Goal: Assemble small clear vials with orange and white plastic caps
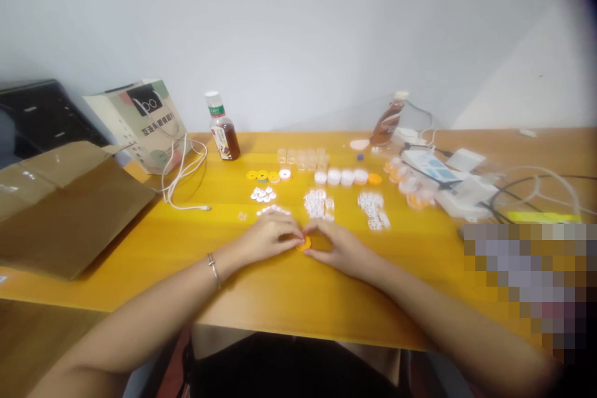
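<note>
A small orange disc (305,245) is held low over the table, between the fingertips of both hands. My left hand (270,237) pinches its left edge, with thumb and forefinger close together. From the other side my right hand (339,250) grips it, thumb and forefinger curved around its edge. Just beyond my left hand lie white pieces (275,210) and a small cluster of studded white discs (263,194). Past my right hand are two heaps of flat white pieces, a middle heap (318,204) and a right heap (373,210). Fine details are blurred.
Behind are yellow discs (263,176), white round pieces (346,176) and clear cups (303,157). Two drink bottles, left (224,134) and right (388,121), stand near the wall. Paper bags (74,199) and a white cable (180,174) lie left; power strips (461,193) and cables right.
</note>
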`<state>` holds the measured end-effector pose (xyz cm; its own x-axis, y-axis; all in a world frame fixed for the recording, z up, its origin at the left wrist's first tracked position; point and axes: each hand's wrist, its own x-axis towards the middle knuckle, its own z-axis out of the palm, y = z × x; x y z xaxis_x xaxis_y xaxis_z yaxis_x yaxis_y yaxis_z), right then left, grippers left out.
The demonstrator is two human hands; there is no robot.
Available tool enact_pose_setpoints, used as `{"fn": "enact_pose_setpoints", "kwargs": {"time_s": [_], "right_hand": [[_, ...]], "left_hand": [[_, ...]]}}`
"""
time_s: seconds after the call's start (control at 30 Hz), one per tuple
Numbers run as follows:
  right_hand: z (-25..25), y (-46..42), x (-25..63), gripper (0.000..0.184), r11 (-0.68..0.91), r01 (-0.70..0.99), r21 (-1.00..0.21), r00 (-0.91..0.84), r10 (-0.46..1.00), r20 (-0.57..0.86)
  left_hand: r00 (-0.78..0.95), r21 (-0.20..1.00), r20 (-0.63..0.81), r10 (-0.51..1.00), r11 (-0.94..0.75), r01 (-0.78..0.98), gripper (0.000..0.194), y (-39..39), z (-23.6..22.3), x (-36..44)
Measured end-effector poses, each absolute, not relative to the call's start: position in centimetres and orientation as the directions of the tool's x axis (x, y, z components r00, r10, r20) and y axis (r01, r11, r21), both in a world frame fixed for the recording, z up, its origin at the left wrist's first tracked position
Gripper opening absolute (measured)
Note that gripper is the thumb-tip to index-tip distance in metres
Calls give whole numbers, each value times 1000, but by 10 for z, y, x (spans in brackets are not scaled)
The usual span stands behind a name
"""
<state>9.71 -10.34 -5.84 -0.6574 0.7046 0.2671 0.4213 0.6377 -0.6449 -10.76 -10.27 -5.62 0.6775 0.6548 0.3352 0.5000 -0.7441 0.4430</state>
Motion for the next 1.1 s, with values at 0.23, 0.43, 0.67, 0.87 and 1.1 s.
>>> {"fn": "enact_pose_setpoints", "kwargs": {"time_s": [0.23, 0.43, 0.67, 0.87, 1.1], "right_hand": [[-58, -102, 98, 16, 645, 416, -640, -668, 695, 266], [-60, -101, 98, 11, 660, 393, -640, -673, 681, 288], [-67, -101, 98, 16, 670, 362, -648, -638, 685, 352], [-73, -99, 99, 17, 702, 345, -623, -636, 663, 395], [-73, -102, 100, 17, 721, 373, -584, -631, 659, 409]], "left_hand": [[679, 431, 331, 655, -745, 509, 16, -104, -56, -105], [662, 481, 338, 668, -728, 489, 16, -104, -59, -105], [657, 521, 293, 695, -692, 500, 19, -105, -58, -110], [686, 394, 371, 626, -775, 494, 27, -112, -58, -121], [769, 280, 306, 561, -825, 491, 37, -122, -59, -126]]}}
